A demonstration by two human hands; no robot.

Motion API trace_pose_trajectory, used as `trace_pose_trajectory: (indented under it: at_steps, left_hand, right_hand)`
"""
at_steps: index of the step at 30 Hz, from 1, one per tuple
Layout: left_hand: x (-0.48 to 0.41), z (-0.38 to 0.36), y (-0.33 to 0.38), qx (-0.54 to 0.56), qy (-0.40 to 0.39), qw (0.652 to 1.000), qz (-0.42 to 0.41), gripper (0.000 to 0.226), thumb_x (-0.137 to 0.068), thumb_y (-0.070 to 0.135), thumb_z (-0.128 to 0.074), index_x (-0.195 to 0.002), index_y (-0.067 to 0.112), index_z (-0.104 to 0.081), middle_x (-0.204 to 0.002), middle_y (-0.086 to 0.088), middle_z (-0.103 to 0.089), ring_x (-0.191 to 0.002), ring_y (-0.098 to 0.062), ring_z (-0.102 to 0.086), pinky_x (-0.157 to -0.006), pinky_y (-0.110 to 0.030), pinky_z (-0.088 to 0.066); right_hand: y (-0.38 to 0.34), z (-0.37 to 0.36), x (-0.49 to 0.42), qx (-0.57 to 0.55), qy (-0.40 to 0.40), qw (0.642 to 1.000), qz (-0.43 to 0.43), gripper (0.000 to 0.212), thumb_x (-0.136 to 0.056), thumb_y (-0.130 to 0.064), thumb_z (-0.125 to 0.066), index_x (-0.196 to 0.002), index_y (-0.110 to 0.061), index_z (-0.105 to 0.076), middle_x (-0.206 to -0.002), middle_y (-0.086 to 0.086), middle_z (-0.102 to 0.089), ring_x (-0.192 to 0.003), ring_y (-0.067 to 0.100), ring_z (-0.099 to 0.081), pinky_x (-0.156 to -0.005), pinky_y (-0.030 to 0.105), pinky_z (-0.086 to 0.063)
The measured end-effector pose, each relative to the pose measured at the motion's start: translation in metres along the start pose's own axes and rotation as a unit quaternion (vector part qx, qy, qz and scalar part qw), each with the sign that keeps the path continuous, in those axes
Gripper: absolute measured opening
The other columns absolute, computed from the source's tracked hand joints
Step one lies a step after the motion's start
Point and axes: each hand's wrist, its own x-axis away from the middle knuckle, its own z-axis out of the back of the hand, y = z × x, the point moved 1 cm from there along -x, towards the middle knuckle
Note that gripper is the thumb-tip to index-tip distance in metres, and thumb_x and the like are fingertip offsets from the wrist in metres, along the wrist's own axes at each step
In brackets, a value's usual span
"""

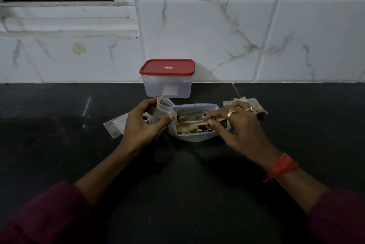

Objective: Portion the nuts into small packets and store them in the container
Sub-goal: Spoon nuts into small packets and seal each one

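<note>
Dark tabletop (59, 145) below tiled wall (217, 26): left hand (142, 123) grips small packet (163, 109) just left of nut bag (197, 138); right hand (235, 123) pinches spoon (190, 125), bowl pointing toward packet; container (167, 86) lidded behind

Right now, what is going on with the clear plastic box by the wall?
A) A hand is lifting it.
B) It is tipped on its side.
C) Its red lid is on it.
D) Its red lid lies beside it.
C: the red lid sits flat on the upright container, while the left hand holds a small packet and the right hand a spoon in front of it.
</note>
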Motion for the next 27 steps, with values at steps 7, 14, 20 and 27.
trace_pose_trajectory:
  at_steps: [7, 14, 20, 27]
  left_hand:
    - [-0.001, 0.0, -0.002, -0.004, -0.011, 1.0, -0.001, 0.061, -0.079, 0.032, -0.08, -0.135, 0.021, -0.058, -0.125, 0.007, -0.064, -0.11, -0.006, -0.059, -0.081, -0.02, -0.045]
    - [0.0, -0.001, -0.001, -0.024, -0.024, 0.999, -0.016, 0.064, -0.078, 0.036, -0.08, -0.136, 0.023, -0.057, -0.125, 0.01, -0.062, -0.107, 0.0, -0.057, -0.077, -0.013, -0.04]
    - [0.0, -0.002, -0.001, -0.027, -0.035, 0.999, -0.021, 0.067, -0.076, 0.044, -0.078, -0.136, 0.023, -0.057, -0.127, 0.007, -0.063, -0.109, -0.003, -0.057, -0.078, -0.013, -0.041]
    - [-0.001, -0.003, -0.004, -0.027, -0.045, 0.999, -0.016, 0.068, -0.077, 0.045, -0.079, -0.136, 0.023, -0.056, -0.129, 0.006, -0.063, -0.111, -0.006, -0.058, -0.078, -0.014, -0.043]
  right_hand:
    - [0.008, 0.007, -0.003, 0.116, 0.025, 0.992, 0.045, 0.019, -0.093, -0.029, -0.061, -0.103, -0.019, -0.074, -0.091, -0.003, -0.074, -0.087, 0.01, -0.063, -0.103, 0.032, -0.03]
    - [0.017, 0.009, 0.002, 0.203, 0.009, 0.979, -0.029, 0.023, -0.094, -0.032, -0.059, -0.107, -0.024, -0.077, -0.088, -0.001, -0.076, -0.086, 0.018, -0.069, -0.104, 0.05, -0.036]
    - [0.021, 0.001, 0.002, 0.21, -0.048, 0.973, -0.084, 0.019, -0.092, -0.03, -0.067, -0.109, -0.029, -0.076, -0.088, -0.001, -0.075, -0.086, 0.021, -0.066, -0.102, 0.049, -0.035]
    - [0.01, -0.004, 0.0, 0.105, -0.033, 0.986, -0.122, 0.02, -0.096, -0.028, -0.064, -0.112, -0.025, -0.075, -0.083, -0.003, -0.073, -0.083, 0.013, -0.063, -0.101, 0.051, -0.04]
